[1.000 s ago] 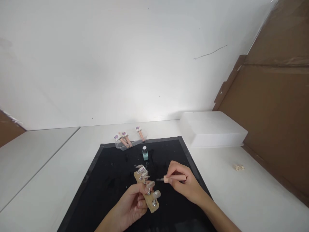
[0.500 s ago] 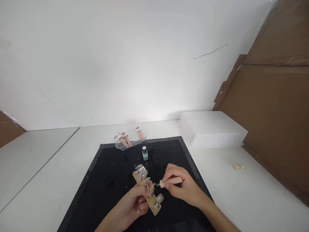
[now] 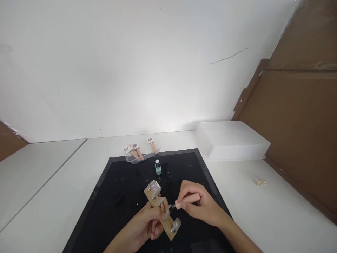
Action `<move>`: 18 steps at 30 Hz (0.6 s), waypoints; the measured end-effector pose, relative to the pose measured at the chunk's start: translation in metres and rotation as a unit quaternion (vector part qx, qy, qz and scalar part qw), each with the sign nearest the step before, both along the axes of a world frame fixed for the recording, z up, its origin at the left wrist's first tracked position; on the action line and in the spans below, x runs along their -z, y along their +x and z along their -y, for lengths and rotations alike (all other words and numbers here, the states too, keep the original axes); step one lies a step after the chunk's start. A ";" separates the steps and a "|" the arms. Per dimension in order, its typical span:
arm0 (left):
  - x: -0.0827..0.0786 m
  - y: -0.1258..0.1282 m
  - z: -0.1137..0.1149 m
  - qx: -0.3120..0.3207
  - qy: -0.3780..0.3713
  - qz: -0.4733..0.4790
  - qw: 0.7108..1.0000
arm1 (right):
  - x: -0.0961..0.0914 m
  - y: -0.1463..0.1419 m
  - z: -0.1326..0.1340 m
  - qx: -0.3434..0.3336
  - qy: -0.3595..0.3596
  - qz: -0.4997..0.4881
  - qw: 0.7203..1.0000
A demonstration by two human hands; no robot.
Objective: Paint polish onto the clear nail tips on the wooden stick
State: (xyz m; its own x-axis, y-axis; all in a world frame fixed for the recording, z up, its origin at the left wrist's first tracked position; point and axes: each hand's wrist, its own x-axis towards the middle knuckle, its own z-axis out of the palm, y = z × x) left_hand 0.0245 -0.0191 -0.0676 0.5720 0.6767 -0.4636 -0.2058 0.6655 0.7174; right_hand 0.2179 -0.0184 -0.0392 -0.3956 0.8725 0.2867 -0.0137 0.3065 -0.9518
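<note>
My left hand (image 3: pixel 150 219) is closed round a wooden nail display bar (image 3: pixel 167 225). Along the bar, clear false nail tips (image 3: pixel 177 224) stand on silver balls. A nail polish brush (image 3: pixel 187 201) with a long pink handle is pinched in my right hand (image 3: pixel 201 205). Its bristles meet one nail tip (image 3: pixel 170 210) near my left fingertips, and this tip has a dark patch. A small bottle (image 3: pixel 156 187) with a white and purple label shows behind the bar's far end; whether my left hand holds it is hidden.
Beyond my hands, a teal nail polish bottle (image 3: pixel 158 168) stands on the black mat (image 3: pixel 118 196). A clear tray (image 3: pixel 147 157) behind it holds pink-handled bottles (image 3: pixel 152 146). At the right are a white plastic bin (image 3: pixel 234 140) and small beige rings (image 3: pixel 259 182).
The bar has tilted and its near end has shifted slightly down and right. The brush has moved slightly down onto the nail tip, which shows more dark colour.
</note>
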 end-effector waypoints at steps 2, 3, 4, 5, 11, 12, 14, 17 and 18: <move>0.000 0.001 0.001 0.014 0.020 0.008 1.000 | 0.001 0.000 -0.001 0.036 -0.026 0.004 0.999; 0.001 0.001 0.001 0.019 0.030 0.011 0.999 | 0.001 0.000 -0.001 0.053 -0.040 0.000 0.998; 0.001 0.001 0.002 0.023 0.039 0.010 0.999 | 0.002 0.000 -0.001 0.064 -0.050 -0.008 0.997; 0.001 0.001 0.002 0.027 0.048 0.006 0.998 | 0.002 0.001 -0.001 0.066 -0.057 -0.020 0.996; -0.004 0.003 0.003 0.031 0.097 -0.047 0.994 | 0.000 0.001 0.000 -0.037 -0.033 -0.065 0.997; -0.005 0.004 0.003 0.032 0.102 -0.055 0.993 | -0.001 0.000 0.001 -0.049 -0.029 -0.062 0.996; -0.006 0.005 0.003 0.034 0.108 -0.069 0.991 | -0.001 -0.002 0.001 -0.053 -0.032 -0.054 0.997; -0.004 0.006 0.004 0.043 0.120 -0.074 0.989 | 0.000 -0.003 0.000 -0.012 -0.041 -0.041 0.998; -0.003 0.006 0.005 0.047 0.127 -0.073 0.988 | 0.002 -0.003 -0.001 0.010 -0.046 -0.037 0.998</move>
State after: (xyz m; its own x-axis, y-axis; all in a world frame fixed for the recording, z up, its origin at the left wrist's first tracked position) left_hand 0.0306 -0.0238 -0.0646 0.5782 0.7283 -0.3678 -0.0333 0.4714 0.8813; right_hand 0.2153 -0.0174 -0.0409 -0.3593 0.9038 0.2324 -0.0806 0.2181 -0.9726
